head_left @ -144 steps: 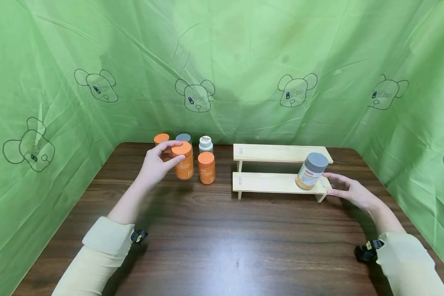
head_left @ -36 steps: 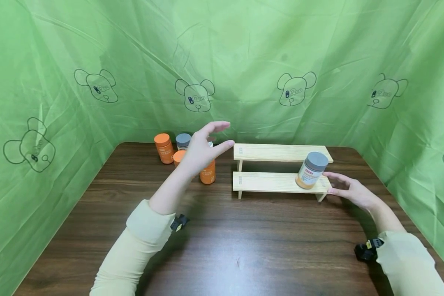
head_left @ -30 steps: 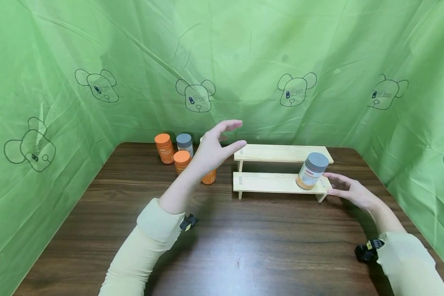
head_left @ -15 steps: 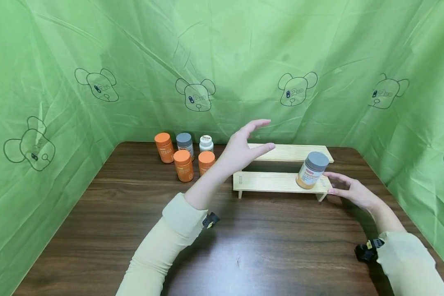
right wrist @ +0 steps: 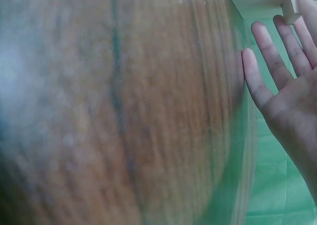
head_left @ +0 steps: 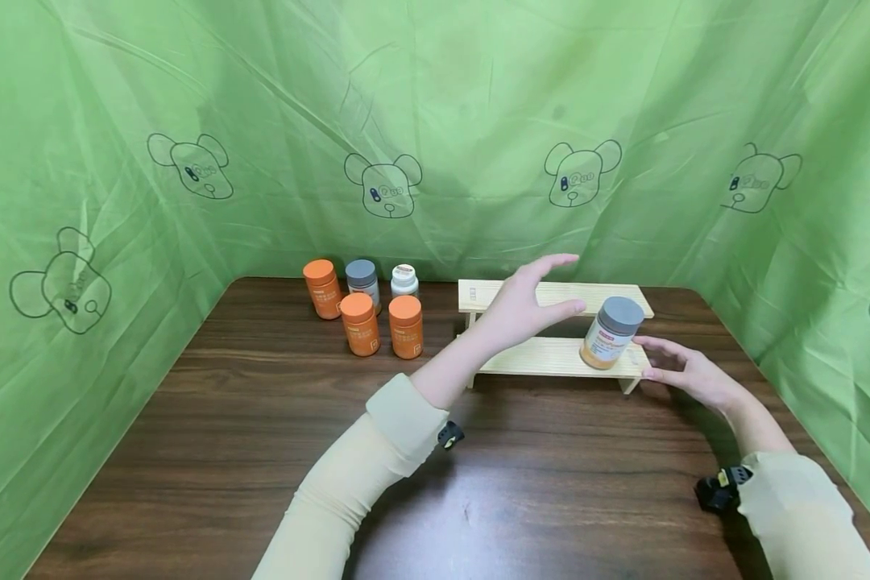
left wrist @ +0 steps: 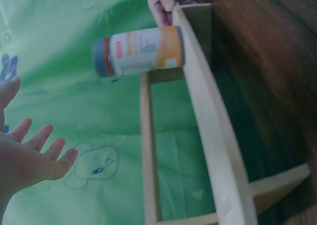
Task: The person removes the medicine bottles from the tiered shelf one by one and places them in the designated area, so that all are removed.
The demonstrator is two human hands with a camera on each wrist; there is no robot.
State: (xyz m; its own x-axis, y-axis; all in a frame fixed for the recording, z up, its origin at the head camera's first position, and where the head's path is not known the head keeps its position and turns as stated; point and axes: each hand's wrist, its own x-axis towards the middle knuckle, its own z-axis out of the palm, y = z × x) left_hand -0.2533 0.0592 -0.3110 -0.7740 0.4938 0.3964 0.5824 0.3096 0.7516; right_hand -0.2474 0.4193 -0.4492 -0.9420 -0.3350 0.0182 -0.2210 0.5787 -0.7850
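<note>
My left hand [head_left: 516,310] hovers over the two-tier wooden rack [head_left: 544,354], thumb and fingers spread apart with nothing between them. Just right of its fingertips stands a supplement bottle [head_left: 612,333] with a grey lid, upright on the lower tier. In the left wrist view this bottle [left wrist: 143,51] shows a white and orange label, apart from my left fingers [left wrist: 42,138]. My right hand [head_left: 696,379] is at the rack's right end, with thumb and fingertips at its edge. Its fingers [right wrist: 270,54] look straight and loosely spread in the right wrist view.
On the left of the dark wooden table [head_left: 261,451] stand several bottles: an orange one [head_left: 324,292] at the back, a grey-lidded one [head_left: 363,283], a white-capped one [head_left: 404,282] and two orange ones in front, one [head_left: 407,330] nearest the rack. Green cloth [head_left: 478,121] surrounds the table.
My left hand has let go of an orange bottle, which now stands on the table, and has travelled right across to the rack. My right hand has stayed at the rack's end.
</note>
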